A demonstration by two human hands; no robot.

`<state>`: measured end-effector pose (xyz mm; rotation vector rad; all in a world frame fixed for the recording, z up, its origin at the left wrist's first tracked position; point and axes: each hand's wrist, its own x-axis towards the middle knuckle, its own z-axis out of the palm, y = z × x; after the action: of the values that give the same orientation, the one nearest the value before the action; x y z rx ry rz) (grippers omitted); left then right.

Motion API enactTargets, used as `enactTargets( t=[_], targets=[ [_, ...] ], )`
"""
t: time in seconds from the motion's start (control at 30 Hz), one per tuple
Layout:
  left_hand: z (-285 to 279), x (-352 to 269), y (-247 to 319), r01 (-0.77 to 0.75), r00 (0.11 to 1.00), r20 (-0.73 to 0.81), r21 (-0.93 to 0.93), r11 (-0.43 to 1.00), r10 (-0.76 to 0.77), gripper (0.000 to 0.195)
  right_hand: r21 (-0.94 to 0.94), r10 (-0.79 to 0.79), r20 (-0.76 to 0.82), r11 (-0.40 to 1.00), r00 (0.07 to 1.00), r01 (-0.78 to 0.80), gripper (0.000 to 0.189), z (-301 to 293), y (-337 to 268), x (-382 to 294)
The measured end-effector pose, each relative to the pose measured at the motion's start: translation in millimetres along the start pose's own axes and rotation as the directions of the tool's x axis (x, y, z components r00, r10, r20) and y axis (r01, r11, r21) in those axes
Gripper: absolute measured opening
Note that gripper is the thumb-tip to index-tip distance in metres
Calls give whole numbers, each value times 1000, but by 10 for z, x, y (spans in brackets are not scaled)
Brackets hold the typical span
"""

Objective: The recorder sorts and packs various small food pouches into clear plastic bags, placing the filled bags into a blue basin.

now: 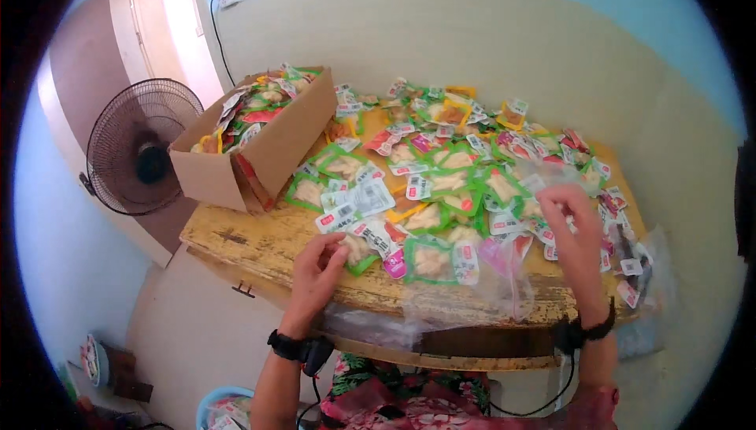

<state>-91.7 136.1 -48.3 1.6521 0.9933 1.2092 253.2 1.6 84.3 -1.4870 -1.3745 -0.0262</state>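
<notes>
Many small sealed food packets (450,182) with green, yellow and red edges lie spread over a worn yellow wooden table (254,241). At the near left of the spread, my left hand (322,270) has its thumb and fingertips at a green-edged packet (357,250); whether it grips the packet is unclear. Over the right part, my right hand (570,217) is raised with bent fingers, by a blurred clear plastic bag (546,176). Another clear bag with a pink strip (511,276) lies at the near edge, beside a green-edged packet (430,260).
An open cardboard box (295,129) full of packets stands on the table's left end. Beyond it is a standing fan (144,146). Below the table's near edge is an open drawer (490,341). A blue tub (207,400) with packets is at lower left. A wall (425,34) rises behind the table.
</notes>
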Motion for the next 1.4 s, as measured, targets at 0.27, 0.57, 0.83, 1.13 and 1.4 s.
enactTargets(
  t=[0.27, 0.57, 0.83, 1.13, 1.4],
  targets=[
    [9, 39, 45, 6, 997, 77, -18, 1000, -5, 26, -125, -80, 295, 985, 952, 121, 15, 772, 653, 1111],
    [-40, 13, 83, -4, 995, 102, 29, 1000, 1, 28, -482, -222, 595, 671, 772, 564, 47, 2179, 859, 1954],
    [-10, 52, 163, -100, 991, 98, 100, 990, 90, 28, -490, -121, 748, 563, 653, 666, 85, 2900, 1331, 2207],
    [-14, 54, 197, -82, 990, 121, 109, 991, 69, 31, -437, -34, 761, 710, 647, 552, 63, 2975, 1318, 2316],
    [-14, 18, 144, -126, 986, 126, 116, 985, 111, 28, -504, -35, 761, 597, 648, 625, 21, 2749, 1139, 2144]
  ],
)
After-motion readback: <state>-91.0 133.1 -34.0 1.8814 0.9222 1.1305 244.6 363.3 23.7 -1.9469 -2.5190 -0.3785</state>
